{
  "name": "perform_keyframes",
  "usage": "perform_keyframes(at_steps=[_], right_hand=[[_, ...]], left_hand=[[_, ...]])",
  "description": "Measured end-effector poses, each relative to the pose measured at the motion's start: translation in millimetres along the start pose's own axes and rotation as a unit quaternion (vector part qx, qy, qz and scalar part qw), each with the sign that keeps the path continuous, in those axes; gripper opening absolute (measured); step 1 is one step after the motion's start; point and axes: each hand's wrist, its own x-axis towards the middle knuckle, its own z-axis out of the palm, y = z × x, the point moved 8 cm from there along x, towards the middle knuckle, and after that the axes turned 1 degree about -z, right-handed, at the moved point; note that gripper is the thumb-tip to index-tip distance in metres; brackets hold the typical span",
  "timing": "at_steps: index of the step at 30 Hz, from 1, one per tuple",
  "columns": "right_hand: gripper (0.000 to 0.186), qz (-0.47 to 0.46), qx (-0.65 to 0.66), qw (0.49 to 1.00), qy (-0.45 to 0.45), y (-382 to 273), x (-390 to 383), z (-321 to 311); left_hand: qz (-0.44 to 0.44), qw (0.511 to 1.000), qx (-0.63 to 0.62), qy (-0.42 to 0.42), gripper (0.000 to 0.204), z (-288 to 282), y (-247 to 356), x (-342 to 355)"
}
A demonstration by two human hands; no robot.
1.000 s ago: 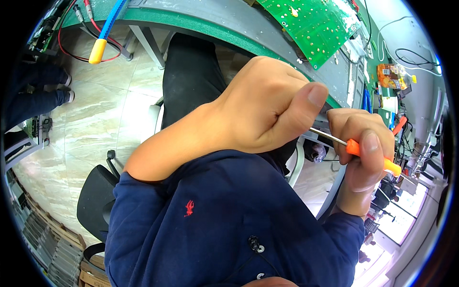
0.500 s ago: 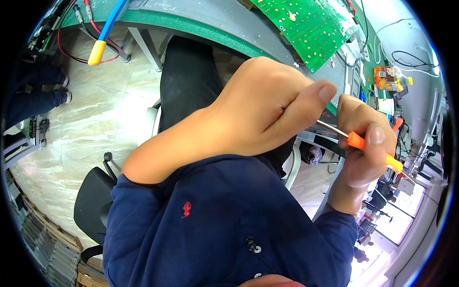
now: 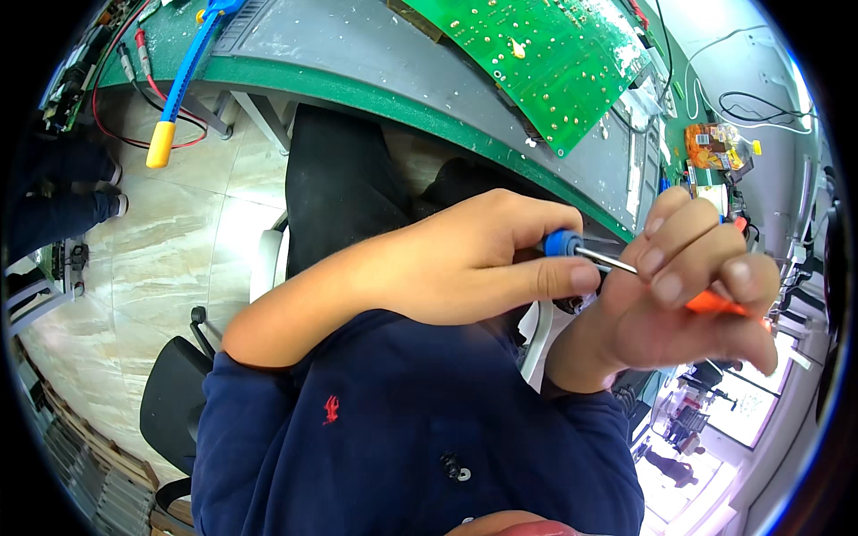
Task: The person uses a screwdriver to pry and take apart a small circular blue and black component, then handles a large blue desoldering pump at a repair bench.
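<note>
Left hand point(image 3: 483, 263): grip closed, thumb and forefinger around a rounded blue plastic piece point(image 3: 561, 243). Slim metal shaft point(image 3: 609, 261) lies between the hands. Right hand point(image 3: 675, 284): fingers half-curled by bright orange handle point(image 3: 713, 304); blurred, hold unclear. Best keep left steady, shaft straight.

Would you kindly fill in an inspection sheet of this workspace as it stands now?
Surface: grey and green workbench, white specks scattered on it; green circuit board lies there.
Job's things: orange-handled tool, blurred; blue round piece; whether the metal shaft enters that piece is unclear.
Clutter: yellow-capped bottle; blue bar with a yellow tip, overhanging the edge.
Hands: left hand pinches the blue round piece; right hand holds the orange-handled tool in curled fingers, thumb spread away.
Cables: red and black leads at left; dark looped cable at right.
Surroundings: black chair, tiled floor, another person's legs.
</note>
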Motion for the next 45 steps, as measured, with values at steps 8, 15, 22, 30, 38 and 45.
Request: perform_keyframes(at_steps=[8,15,22,30,38,45], right_hand=[[0.050,0.035,0.091,0.995,-0.008,6,-5,7],[0.053,-0.029,0.068,0.994,0.075,8,-19,4],[0.060,-0.006,0.182,0.973,0.139,24,-17,-4],[0.060,0.086,0.225,0.962,0.131,46,-24,-13],[0.059,0.213,0.194,0.946,0.147,52,-32,-21],[0.042,0.206,0.221,0.930,0.208,21,-25,-50]], left_hand=[[0.038,0.994,0.080,0.067,0.025,-16,3,4],[0.114,0.951,0.257,0.128,0.030,-17,10,2],[0.114,0.923,0.342,0.132,0.028,-20,12,5],[0.093,0.915,0.370,0.130,0.030,-20,4,11],[0.080,0.891,0.436,0.099,0.034,-10,-3,14],[0.087,0.874,0.469,0.089,0.032,-15,2,16]])
